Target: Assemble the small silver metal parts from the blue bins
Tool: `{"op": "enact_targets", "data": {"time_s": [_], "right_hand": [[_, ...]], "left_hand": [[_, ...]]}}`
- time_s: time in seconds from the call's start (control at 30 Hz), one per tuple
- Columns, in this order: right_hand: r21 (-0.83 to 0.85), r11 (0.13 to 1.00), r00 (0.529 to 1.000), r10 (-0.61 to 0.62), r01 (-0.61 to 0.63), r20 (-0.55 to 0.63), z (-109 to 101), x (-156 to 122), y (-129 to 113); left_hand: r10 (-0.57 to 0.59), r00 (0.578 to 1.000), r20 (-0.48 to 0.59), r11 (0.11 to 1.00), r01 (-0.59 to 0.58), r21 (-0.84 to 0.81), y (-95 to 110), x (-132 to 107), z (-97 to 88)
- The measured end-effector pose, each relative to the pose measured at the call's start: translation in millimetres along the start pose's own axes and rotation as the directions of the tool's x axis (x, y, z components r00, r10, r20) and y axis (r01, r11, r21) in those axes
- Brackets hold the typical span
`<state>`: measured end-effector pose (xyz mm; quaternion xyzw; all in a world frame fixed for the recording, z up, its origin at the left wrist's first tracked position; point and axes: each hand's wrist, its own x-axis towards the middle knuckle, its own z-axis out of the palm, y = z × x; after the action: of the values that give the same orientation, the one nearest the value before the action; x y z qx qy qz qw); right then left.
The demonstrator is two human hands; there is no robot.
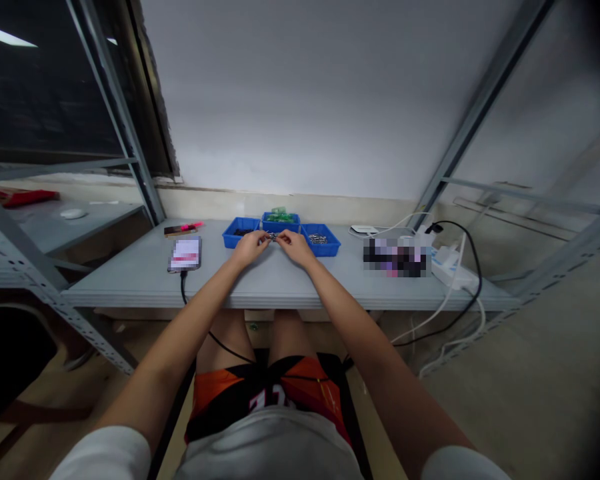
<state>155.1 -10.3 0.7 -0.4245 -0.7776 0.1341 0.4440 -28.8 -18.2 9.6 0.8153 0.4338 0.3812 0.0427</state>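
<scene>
My left hand (253, 247) and my right hand (294, 247) meet above the grey shelf top, fingertips pinched close together. Between them is a small dark and silvery piece (273, 237), too small to name. In front of my left hand sits a blue bin (229, 240) with dark small parts. Just beyond my fingers, a second blue bin (281, 227) holds green translucent pieces. A third blue bin (330, 250), beside my right hand, contains many small silvery metal parts.
On the left lie a phone (185, 255) on a black cable and a brown item with a pink marker (193, 227). To the right are a blurred-out dark object (395, 259), a white power strip (453, 270) and loose cables. Metal uprights frame both sides.
</scene>
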Motion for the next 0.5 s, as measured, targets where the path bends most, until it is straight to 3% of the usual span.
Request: {"op": "enact_targets", "data": {"time_s": [0.27,0.5], "right_hand": [[0.000,1.000,1.000,-0.001,0.001,-0.009,-0.8,-0.4,-2.7],[-0.013,0.999,0.999,-0.036,0.036,-0.009,-1.7,-0.7,-4.7]], "left_hand": [[-0.003,1.000,0.006,1.000,0.003,0.004,-2.8,-0.2,1.8],[0.019,0.997,0.077,1.000,-0.019,-0.004,-9.9,1.1,6.9]]}}
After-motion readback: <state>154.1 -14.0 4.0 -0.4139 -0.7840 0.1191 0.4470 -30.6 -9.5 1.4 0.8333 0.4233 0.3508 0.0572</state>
